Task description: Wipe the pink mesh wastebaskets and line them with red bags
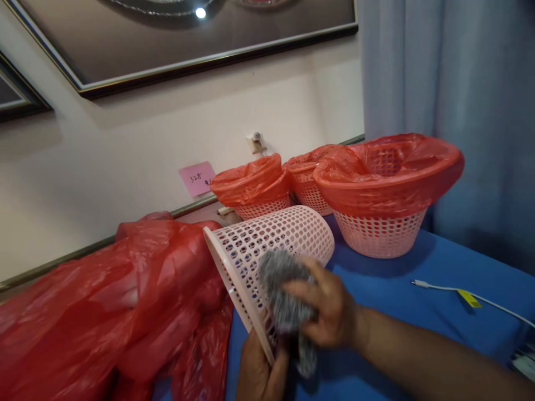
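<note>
A pale pink perforated wastebasket [305,228] lies tipped on its side over the blue tabletop, its open mouth facing lower left. My left hand [261,367] grips the basket's rim from below, with the thumb outside and some fingers hidden behind the wall. In my right hand [330,312] is a bunched grey cloth [284,284], pressed against the outer side of the basket. The fingers wrap round the cloth, slightly blurred, and one end of it hangs down below the hand.
Several baskets lined with red bags, including a wide one [380,228], stand behind. Red plastic bags [137,301] are heaped at left. A white cable [447,288] with a yellow tag lies right on the blue tablecloth [451,328]. A pink note [196,178] leans at the wall.
</note>
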A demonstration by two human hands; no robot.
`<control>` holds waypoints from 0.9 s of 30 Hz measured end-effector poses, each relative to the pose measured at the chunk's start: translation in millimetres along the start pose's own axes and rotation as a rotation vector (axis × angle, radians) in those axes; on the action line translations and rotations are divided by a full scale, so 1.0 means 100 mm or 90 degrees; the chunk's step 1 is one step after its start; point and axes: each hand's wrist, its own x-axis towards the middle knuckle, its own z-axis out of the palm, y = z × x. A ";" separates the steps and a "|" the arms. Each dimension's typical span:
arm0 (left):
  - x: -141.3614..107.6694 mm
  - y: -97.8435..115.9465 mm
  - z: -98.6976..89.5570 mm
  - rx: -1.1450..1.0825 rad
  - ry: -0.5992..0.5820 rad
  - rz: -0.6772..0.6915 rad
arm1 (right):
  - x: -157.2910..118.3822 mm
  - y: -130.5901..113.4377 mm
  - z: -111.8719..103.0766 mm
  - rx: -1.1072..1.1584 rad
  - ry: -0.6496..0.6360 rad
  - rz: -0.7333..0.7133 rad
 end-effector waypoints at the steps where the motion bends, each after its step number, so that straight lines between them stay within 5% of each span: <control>1: 0.07 -0.15 0.00 0.022 -0.032 0.007 | 0.04 0.11 -0.03 -0.043 0.034 0.104; 4: 0.25 -0.52 -0.03 0.080 -0.057 0.024 | 0.16 0.47 -0.12 -0.131 0.103 0.385; 6: 0.29 -0.59 -0.04 0.117 -0.075 0.044 | 0.20 0.57 -0.15 -0.137 0.113 0.450; 8: 0.30 -0.55 -0.03 0.143 -0.095 0.066 | 0.16 0.46 -0.11 -0.106 0.091 0.385; 12: 0.34 -0.46 -0.01 0.106 -0.129 0.091 | -0.03 -0.03 0.08 0.047 -0.033 0.015; 14: 0.37 -0.48 -0.01 0.090 -0.131 0.085 | -0.07 -0.12 0.12 0.081 -0.069 -0.054; 16: 0.39 -0.51 -0.02 0.111 -0.129 0.067 | -0.04 0.02 0.10 0.030 -0.040 0.056; 21: 0.39 -0.54 -0.05 0.174 -0.150 0.043 | 0.11 0.67 -0.07 -0.163 0.073 0.497; 24: 0.32 -0.53 -0.06 0.144 -0.130 0.011 | 0.12 0.72 -0.07 -0.174 0.058 0.497; 27: 0.24 -0.52 -0.10 0.041 -0.020 -0.035 | 0.08 0.56 -0.01 -0.138 0.018 0.412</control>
